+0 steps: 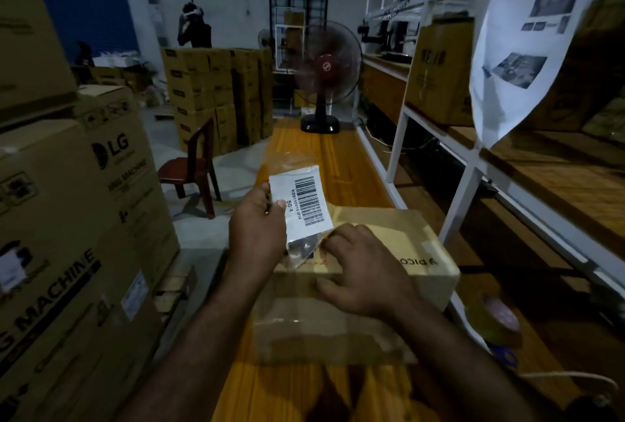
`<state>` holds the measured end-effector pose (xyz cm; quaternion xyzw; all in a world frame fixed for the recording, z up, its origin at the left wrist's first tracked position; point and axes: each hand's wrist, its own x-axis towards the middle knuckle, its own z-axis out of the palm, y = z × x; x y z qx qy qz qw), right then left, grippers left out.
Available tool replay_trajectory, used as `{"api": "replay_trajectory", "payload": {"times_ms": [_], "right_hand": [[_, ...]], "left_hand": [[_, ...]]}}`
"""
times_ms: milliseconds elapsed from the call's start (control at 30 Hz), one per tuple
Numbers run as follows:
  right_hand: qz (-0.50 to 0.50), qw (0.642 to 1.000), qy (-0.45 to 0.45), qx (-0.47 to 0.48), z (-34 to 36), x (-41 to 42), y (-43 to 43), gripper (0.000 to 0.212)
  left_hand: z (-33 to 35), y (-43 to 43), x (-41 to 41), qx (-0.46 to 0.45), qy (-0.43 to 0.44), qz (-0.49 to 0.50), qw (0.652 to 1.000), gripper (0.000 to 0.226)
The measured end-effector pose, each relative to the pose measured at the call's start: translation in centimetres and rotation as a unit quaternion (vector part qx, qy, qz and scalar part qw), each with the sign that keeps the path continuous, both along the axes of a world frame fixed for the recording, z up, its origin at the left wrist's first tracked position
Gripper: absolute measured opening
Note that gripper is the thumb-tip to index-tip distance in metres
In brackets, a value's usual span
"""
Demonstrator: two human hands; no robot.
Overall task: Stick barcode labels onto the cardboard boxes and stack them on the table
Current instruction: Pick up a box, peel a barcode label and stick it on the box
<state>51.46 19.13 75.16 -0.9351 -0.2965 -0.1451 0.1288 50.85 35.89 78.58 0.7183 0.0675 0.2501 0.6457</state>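
White barcode label (306,200) on clear backing, black bars printed lengthwise.

On my feed both forearms reach forward from the bottom edge. The left hand (258,218) is raised, its thumb and fingers pinching the barcode label (306,200) by its left edge. The right hand (362,269) sits lower, palm down, thumb spread wide, bent fingertips (334,235) at the label's lower corner.

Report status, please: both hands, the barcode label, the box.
Left hand pinches white rectangular barcode label, raised over brown cardboard box. Right hand rests on box top, fingertips at label's lower corner. Label not yet stuck.
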Motion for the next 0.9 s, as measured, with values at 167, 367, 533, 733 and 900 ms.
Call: {"api": "replay_trajectory", "payload": {"times_ms": [167,367,533,733,900], "right_hand": [[-0.010,1.000,0.007,-0.011,0.3,4.0,-0.5,0.061],[-0.026,0.999,-0.033,-0.019,0.0,8.4,-1.1,0.048],[-0.035,0.998,-0.017,-0.050,0.6,10.3,-1.1,0.057],[0.030,0.933,0.237,0.270,4.7,8.9,1.7,0.022],[0.064,0.861,0.285,0.416,2.8,5.5,6.3,0.019]], "left_hand": [[-0.5,1.1,2.3,-0.060,0.054,0.000,0.997,0.031],[-0.8,1.1,3.4,-0.124,0.089,-0.031,0.988,0.017],[-0.1,1.2,2.5,-0.145,0.102,-0.041,0.983,0.015],[0.3,3.7,0.8,-0.127,0.095,-0.011,0.987,0.017],[-0.6,4.5,-2.2,-0.141,0.098,0.064,0.983,0.017]]}}
